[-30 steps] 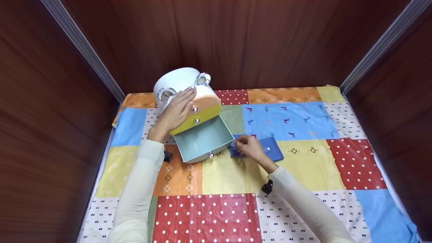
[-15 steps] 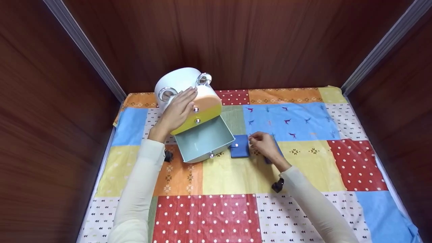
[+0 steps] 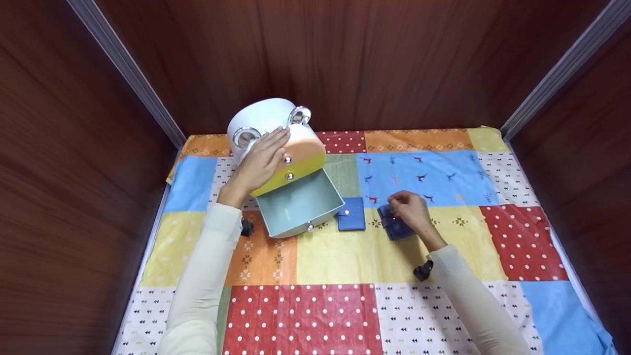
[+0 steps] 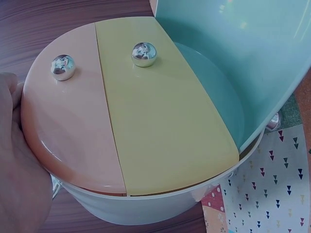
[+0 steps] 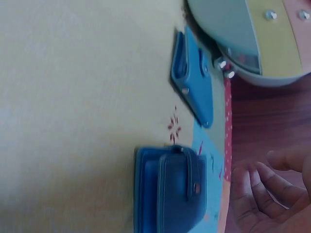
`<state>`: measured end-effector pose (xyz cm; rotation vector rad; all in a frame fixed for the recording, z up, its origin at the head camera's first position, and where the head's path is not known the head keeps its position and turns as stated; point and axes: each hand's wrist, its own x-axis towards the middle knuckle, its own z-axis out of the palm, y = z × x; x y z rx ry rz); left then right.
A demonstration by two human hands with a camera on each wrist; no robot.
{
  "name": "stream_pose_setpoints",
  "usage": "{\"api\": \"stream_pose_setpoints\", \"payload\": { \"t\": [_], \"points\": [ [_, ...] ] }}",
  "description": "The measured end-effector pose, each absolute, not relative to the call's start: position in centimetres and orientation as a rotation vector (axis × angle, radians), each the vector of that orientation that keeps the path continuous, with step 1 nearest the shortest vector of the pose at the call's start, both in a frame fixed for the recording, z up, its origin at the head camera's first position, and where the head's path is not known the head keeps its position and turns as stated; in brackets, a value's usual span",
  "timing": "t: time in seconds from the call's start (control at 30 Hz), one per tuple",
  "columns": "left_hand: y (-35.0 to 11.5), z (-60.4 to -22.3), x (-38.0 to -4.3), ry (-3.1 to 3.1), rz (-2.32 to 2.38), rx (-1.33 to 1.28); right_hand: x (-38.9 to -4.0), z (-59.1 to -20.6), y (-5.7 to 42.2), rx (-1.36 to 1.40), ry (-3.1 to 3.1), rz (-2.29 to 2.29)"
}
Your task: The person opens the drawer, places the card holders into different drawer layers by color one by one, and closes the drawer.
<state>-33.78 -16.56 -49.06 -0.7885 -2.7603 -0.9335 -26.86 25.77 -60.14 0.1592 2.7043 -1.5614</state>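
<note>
A small white drawer box with orange and yellow drawer fronts stands at the back left. Its lowest drawer, pale teal, is pulled out with nothing inside. My left hand rests along the box's top with fingers extended; in the left wrist view it touches the orange side. Over a dark blue wallet hovers my right hand, its fingers loosely bent with nothing between them. That wallet has a snap strap, plain in the right wrist view. Another blue wallet lies beside the drawer's front corner.
A patchwork-patterned cloth covers the table. Brown wood-look panels rise at the back and both sides. Two round silver-rimmed parts stick out from the box top.
My right hand has moved right, away from the drawer's corner, uncovering the nearer wallet and coming over the other one. My left hand stays on the box.
</note>
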Motion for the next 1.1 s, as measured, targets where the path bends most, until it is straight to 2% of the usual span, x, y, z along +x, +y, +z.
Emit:
{"api": "stream_pose_setpoints", "payload": {
  "t": [0.6, 1.1],
  "points": [
    [-16.6, -48.8, -33.7, -2.747, -0.913, -0.813, -26.0, -60.4, 30.5, 0.251, 2.88, -1.306],
    [-16.6, -48.9, -33.9, -2.746, -0.933, -0.814, -25.5, -61.5, 31.2, 0.3, 2.854, -1.206]
  ]
}}
